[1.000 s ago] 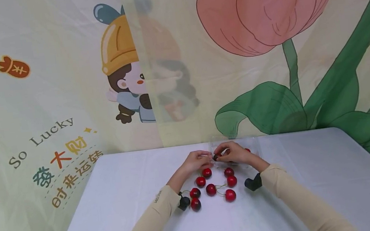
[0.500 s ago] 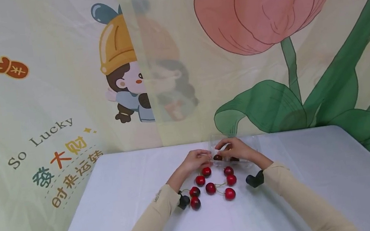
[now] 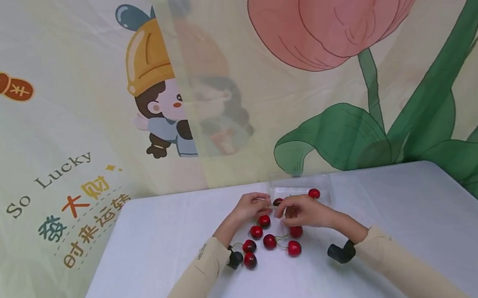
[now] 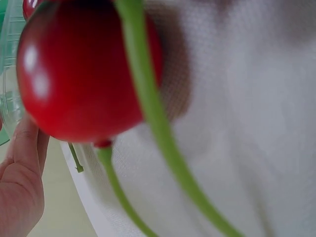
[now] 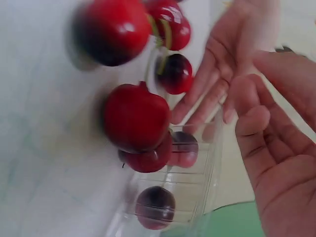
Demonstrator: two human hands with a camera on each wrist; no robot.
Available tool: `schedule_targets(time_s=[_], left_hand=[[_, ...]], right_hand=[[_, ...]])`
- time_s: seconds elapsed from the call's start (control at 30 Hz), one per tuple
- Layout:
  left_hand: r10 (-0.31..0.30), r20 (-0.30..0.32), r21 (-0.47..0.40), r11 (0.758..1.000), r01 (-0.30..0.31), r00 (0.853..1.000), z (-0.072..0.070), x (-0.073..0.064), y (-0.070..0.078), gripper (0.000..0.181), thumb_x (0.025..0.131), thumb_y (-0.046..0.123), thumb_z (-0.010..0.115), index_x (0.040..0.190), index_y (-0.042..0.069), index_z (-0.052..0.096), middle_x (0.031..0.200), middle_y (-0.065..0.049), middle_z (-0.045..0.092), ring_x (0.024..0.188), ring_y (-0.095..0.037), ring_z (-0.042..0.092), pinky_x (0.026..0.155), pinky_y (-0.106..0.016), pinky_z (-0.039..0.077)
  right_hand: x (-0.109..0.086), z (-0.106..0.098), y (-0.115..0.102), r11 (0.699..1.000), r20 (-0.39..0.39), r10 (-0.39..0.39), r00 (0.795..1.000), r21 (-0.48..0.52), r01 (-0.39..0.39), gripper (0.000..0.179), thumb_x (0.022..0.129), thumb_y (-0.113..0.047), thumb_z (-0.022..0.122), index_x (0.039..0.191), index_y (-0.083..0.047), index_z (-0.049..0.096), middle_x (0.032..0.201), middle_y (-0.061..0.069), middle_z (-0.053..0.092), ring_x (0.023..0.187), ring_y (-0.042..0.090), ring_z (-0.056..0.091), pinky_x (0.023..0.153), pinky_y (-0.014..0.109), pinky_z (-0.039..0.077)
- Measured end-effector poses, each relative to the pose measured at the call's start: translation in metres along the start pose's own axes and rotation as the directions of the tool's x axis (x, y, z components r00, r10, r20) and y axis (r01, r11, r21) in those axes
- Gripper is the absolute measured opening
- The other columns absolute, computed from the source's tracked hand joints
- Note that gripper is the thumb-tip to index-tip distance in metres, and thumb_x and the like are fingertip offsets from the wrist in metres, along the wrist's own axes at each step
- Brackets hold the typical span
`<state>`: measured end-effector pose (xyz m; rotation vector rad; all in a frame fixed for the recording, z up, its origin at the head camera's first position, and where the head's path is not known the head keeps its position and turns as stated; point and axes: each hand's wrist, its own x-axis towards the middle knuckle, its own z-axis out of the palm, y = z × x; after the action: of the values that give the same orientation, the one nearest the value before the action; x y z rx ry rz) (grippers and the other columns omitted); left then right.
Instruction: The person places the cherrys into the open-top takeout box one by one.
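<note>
A clear plastic box stands at the back of the table with a few cherries inside, among them a red cherry at its right and a dark cherry seen through its wall. My left hand rests its straightened fingers against the box's left side. In front of the box, my right hand hovers over the table cherries, its fingers loosely bent and holding nothing in the right wrist view. A large red cherry with a green stem fills much of the left wrist view.
Several cherries lie on the white table between the forearms, including a joined pair with one cherry nearest the right arm. Two more, one a dark red cherry, lie by the left wrist camera. A printed curtain hangs behind.
My right hand has let a cherry go in the box and has drawn back toward me, out over the table cherries. The left hand stays at the box's side.
</note>
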<state>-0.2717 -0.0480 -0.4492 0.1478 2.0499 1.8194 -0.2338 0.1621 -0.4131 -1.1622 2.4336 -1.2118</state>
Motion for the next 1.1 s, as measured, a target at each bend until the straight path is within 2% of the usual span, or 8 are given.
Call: schedule_targets(time_s=[0.17,0.47,0.67,1.1], left_hand=[[-0.004,0.013,-0.011,1.0,0.004,1.0,0.0,-0.002,0.0,0.033,0.098,0.004,0.056,0.126,-0.013,0.056,0.111,-0.028,0.067,0.102,-0.034,0.069,0.087,-0.035,0.057],[-0.013,0.02,-0.024,1.0,0.014,1.0,0.0,-0.003,0.0,0.033,0.099,0.005,0.054,0.127,-0.013,0.055,0.115,-0.029,0.065,0.106,-0.036,0.066,0.089,-0.037,0.056],[-0.01,0.017,-0.009,1.0,0.01,1.0,0.0,-0.001,0.001,0.033,0.099,0.007,0.055,0.126,-0.012,0.056,0.114,-0.028,0.066,0.105,-0.034,0.067,0.088,-0.035,0.057],[-0.018,0.017,0.016,1.0,0.018,1.0,-0.002,-0.002,0.001,0.033,0.099,0.008,0.056,0.126,-0.01,0.057,0.113,-0.026,0.067,0.104,-0.032,0.068,0.087,-0.034,0.057]], right_hand=[[-0.002,0.012,-0.006,0.993,0.13,0.063,0.99,-0.104,-0.049,0.015,0.086,-0.002,0.072,0.101,-0.002,0.07,0.095,0.009,0.069,0.073,0.008,0.058,0.068,0.02,0.056],[0.001,0.028,-0.002,0.975,0.193,0.156,0.969,-0.185,-0.12,0.016,0.085,-0.007,0.075,0.1,-0.009,0.073,0.09,-0.006,0.067,0.074,0.002,0.055,0.07,0.016,0.054],[0.004,0.028,-0.003,0.969,0.204,0.134,0.97,-0.23,-0.086,0.013,0.085,-0.005,0.074,0.097,-0.008,0.074,0.084,-0.006,0.066,0.071,0.002,0.053,0.067,0.016,0.054],[0.004,0.027,-0.005,0.975,0.191,0.076,0.979,-0.219,-0.033,0.01,0.086,-0.004,0.073,0.095,-0.008,0.075,0.085,-0.002,0.069,0.073,0.0,0.054,0.071,0.021,0.056]])
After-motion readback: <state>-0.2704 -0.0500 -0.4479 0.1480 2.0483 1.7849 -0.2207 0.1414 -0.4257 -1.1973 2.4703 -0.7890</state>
